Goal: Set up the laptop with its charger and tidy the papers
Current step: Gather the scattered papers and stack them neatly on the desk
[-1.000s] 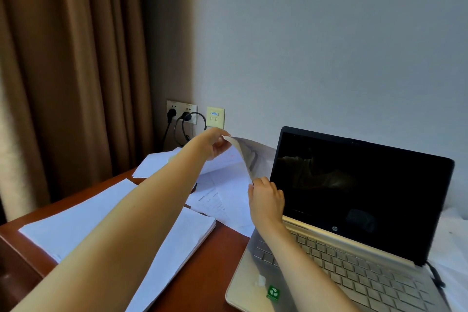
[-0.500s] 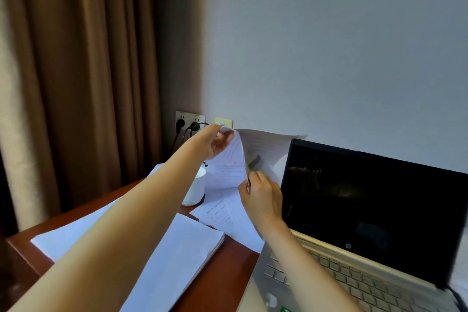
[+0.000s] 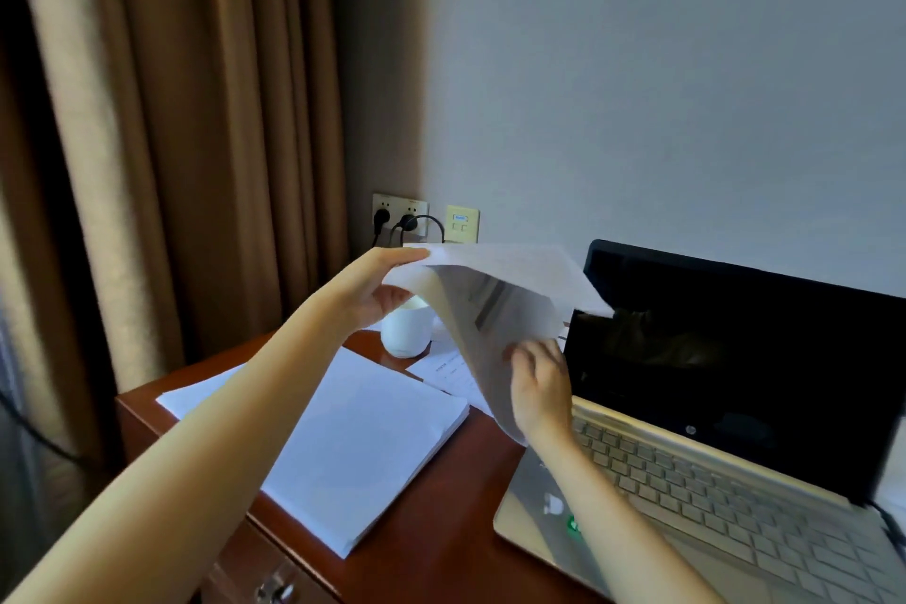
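Both arms reach forward over the desk (image 3: 441, 530). The raised left hand (image 3: 372, 289) pinches the top corner of the held paper (image 3: 490, 334) between thumb and curled fingers. The lower right hand (image 3: 539, 383) grips its bottom edge, fingertips blurred. The paper hangs bowed before the laptop (image 3: 711, 456); whether it is one sheet or two is unclear. On the desk: one open laptop, one stack of papers (image 3: 353, 446), one loose sheet (image 3: 448, 373), one white cup (image 3: 404, 334).

desk (image 3: 431, 520): reddish wood, polished, glossy
sheet (image 3: 495, 309), stack (image 3: 363, 446): thin matt white paper
laptop (image 3: 735, 505): matt silver casing; screen (image 3: 735, 348) glossy black
curtain (image 3: 196, 137): brown cloth
wall (image 3: 637, 88): matt, fine-grained
cup (image 3: 404, 334): smooth, white
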